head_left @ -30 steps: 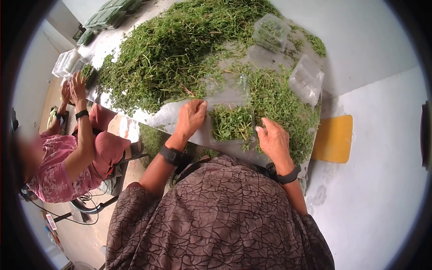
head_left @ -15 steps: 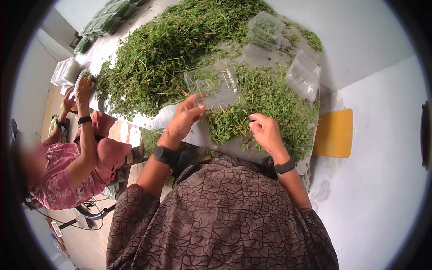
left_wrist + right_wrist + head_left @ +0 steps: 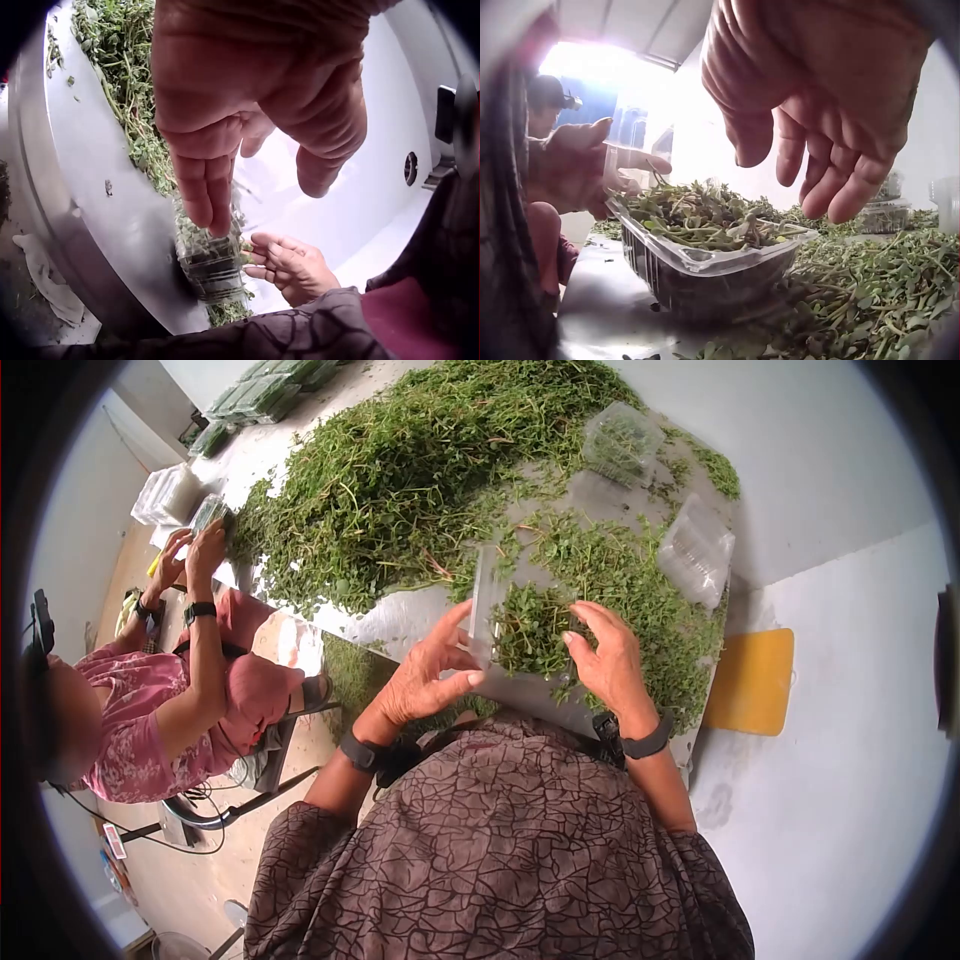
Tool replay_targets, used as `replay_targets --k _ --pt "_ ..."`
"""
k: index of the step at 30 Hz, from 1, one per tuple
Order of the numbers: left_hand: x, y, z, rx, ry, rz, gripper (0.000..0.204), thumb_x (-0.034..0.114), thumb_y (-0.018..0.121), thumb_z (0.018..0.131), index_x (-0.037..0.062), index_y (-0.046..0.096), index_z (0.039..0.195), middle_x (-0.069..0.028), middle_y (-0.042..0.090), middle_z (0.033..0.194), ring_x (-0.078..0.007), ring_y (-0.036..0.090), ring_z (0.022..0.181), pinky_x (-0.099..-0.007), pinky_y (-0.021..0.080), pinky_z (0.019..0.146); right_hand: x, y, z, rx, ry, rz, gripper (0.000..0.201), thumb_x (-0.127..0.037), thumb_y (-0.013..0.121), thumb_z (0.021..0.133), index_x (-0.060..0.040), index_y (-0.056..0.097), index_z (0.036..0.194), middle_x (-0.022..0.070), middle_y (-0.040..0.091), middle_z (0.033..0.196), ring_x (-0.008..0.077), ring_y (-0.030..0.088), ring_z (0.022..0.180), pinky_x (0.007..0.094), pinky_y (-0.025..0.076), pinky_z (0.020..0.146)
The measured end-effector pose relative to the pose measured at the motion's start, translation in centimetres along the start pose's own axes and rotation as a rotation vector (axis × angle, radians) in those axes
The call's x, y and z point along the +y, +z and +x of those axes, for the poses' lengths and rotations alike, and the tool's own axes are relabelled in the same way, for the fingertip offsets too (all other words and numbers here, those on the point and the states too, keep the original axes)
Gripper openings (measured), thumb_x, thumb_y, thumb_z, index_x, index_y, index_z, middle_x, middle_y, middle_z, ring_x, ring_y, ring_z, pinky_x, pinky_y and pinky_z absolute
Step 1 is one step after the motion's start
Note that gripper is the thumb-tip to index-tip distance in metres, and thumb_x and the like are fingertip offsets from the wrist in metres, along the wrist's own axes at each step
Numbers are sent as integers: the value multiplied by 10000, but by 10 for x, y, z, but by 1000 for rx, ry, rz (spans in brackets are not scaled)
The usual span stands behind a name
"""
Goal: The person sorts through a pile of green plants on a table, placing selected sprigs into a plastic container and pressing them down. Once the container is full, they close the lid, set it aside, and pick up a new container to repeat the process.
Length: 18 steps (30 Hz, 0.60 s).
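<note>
On the bench (image 3: 596,304), the tub (image 3: 705,285) of greens (image 3: 697,217) looks light and flexible, best held by its rim, the left hand (image 3: 425,678) wide at the lid (image 3: 485,600), the right hand (image 3: 608,665) wide, empty.

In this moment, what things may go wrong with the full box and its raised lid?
Leaves and stems heap above the rim of the box, so some could get trapped under the lid or keep it from closing.

The box sits close to the person's edge of the table; a hard push from the left hand might slide it or spill some greens.
</note>
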State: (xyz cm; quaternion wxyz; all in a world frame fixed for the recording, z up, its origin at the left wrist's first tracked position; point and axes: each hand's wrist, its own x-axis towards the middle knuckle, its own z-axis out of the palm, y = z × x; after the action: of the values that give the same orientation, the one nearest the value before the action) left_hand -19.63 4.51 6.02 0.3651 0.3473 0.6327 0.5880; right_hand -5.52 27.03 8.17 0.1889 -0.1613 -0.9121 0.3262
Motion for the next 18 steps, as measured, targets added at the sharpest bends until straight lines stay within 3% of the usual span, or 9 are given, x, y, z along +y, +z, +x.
replay_targets --k 3,5,6,9,10,11,13,15,18 --pt "13 0 -1 -80 -24 30 761 383 698 831 75 366 1442 -139 600 1165 -263 650 998 -392 510 865 -5 -9 -9 -53 -19 31 391 -65 692 781 34 606 1150 194 620 1180 341 600 1081 402 487 918" --pt "12 -2 3 -170 -19 265 763 361 717 818 85 369 1439 -149 635 1039 -258 665 972 -377 526 835 -5 -15 -16 -76 -27 27 438 -64 701 773 25 587 1187 186 618 1187 337 598 1085 396 488 917" --pt "9 1 6 -136 112 346 678 273 710 831 94 412 1412 -136 639 932 -249 668 938 -372 540 799 -8 -19 -19 -117 -7 65 460 -64 704 769 23 576 1203 182 619 1189 327 602 1083 390 486 920" --pt "12 6 15 -98 141 476 568 193 681 848 85 469 1363 -120 628 928 -252 667 869 -380 547 772 -4 -23 -34 -186 76 176 492 -70 710 767 22 559 1226 177 622 1189 304 613 1073 378 489 915" --pt "17 7 16 -75 105 488 494 127 653 858 81 504 1326 -140 600 1059 -262 648 877 -379 541 781 -2 -23 -38 -213 130 252 500 -75 713 770 24 552 1233 176 623 1187 291 620 1064 372 493 907" --pt "13 8 20 -86 106 485 494 127 653 858 81 504 1326 -140 600 1059 -262 648 877 -379 541 781 2 -21 -42 -208 139 249 500 -75 713 770 24 552 1233 176 623 1187 291 620 1064 372 493 907" --pt "1 8 30 166 261 578 513 163 677 846 78 505 1321 -158 536 1194 -276 613 1003 -388 520 848 8 -18 -49 -210 191 317 473 -85 707 793 33 551 1224 182 623 1186 258 646 1006 351 521 840" --pt "-6 2 47 183 306 645 540 211 683 845 79 495 1333 -156 494 1259 -286 556 1122 -405 493 917 8 -15 -50 -190 258 353 455 -89 698 806 34 551 1219 185 632 1165 250 658 960 341 532 799" --pt "-8 2 58 112 111 339 585 282 672 854 67 467 1358 -150 514 1243 -280 539 1157 -394 490 943 10 -9 -54 -145 276 318 426 -94 683 828 37 550 1210 183 655 1111 227 676 866 324 543 735"
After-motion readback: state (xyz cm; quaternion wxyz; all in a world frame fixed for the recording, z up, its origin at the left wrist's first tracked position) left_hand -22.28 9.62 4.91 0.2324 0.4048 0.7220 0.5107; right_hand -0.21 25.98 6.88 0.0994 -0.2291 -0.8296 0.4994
